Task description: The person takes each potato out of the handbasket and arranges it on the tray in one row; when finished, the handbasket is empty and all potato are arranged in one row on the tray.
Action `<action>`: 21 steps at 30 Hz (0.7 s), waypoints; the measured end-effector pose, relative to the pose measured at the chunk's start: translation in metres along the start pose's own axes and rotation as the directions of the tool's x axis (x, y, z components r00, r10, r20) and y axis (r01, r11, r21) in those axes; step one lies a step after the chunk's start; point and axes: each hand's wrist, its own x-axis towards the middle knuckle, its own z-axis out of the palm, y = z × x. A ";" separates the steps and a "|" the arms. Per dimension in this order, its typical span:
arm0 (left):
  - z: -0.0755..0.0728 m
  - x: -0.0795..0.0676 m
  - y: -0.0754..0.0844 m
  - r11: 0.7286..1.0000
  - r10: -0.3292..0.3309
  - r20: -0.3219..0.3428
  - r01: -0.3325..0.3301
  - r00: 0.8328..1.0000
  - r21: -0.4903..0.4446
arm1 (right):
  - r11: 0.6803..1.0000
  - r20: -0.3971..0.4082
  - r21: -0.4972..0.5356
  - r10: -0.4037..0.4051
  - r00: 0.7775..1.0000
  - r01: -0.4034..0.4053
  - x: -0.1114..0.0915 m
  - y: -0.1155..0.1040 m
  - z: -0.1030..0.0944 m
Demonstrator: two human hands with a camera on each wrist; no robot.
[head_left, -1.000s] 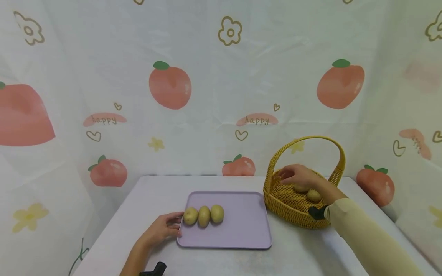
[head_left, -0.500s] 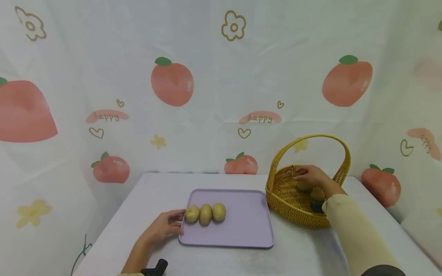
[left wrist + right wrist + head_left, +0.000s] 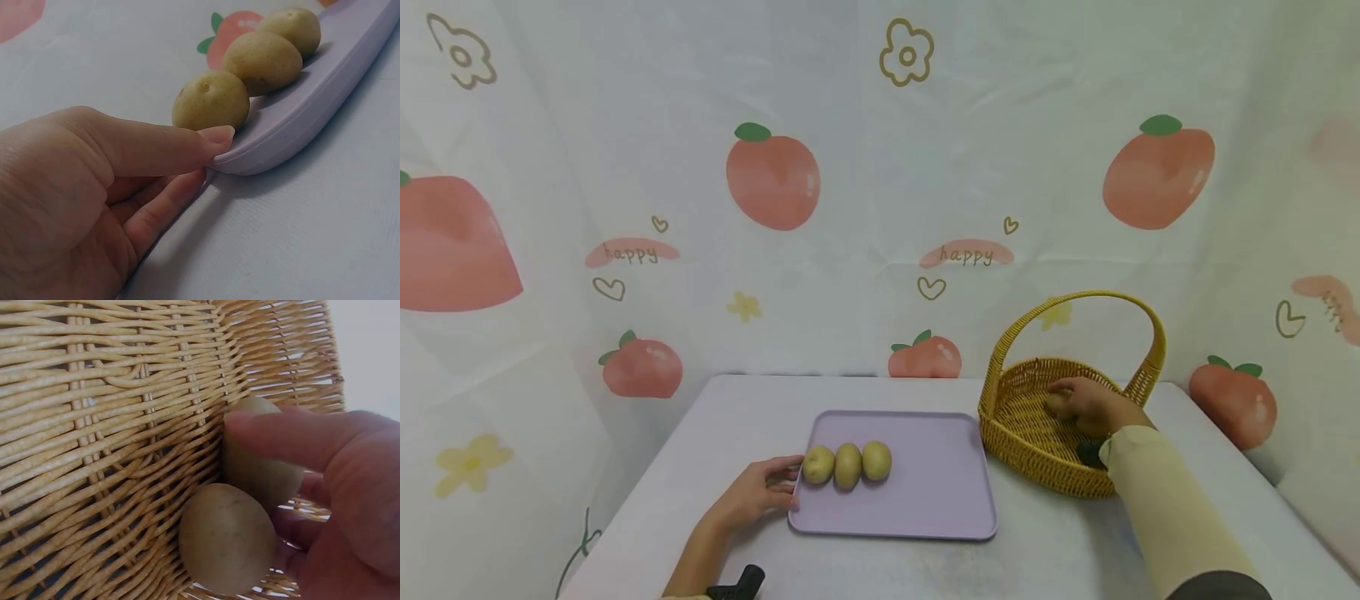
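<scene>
My left hand pinches the left rim of a lilac tray; in the left wrist view the thumb lies over the rim and the fingers are beneath. Three potatoes sit in a row on the tray's left side. Inside a wicker basket, my right hand grips a potato, thumb across its front and fingers behind it. A second potato lies against the weave right beside it. In the head view the right hand mostly covers both basket potatoes.
The basket stands right of the tray, its tall arched handle rising behind the right hand. A white table carries everything. Fruit-printed sheeting hangs behind and at both sides. A thin green cord shows at the left.
My right hand has moved right and down inside the basket and taken hold of a potato. The left hand stays at the tray's rim; the head view has shifted slightly.
</scene>
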 end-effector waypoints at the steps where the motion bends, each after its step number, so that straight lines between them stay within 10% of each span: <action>1: 0.000 0.000 0.000 1.000 0.002 0.000 -0.002 1.000 -0.002 | 1.000 -0.007 -0.012 0.004 1.000 -0.004 0.001 0.000 0.000; 21: 0.000 0.001 -0.002 0.999 0.027 -0.011 -0.027 1.000 0.018 | 0.993 -0.143 -0.065 -0.112 0.983 0.103 -0.010 -0.029 -0.026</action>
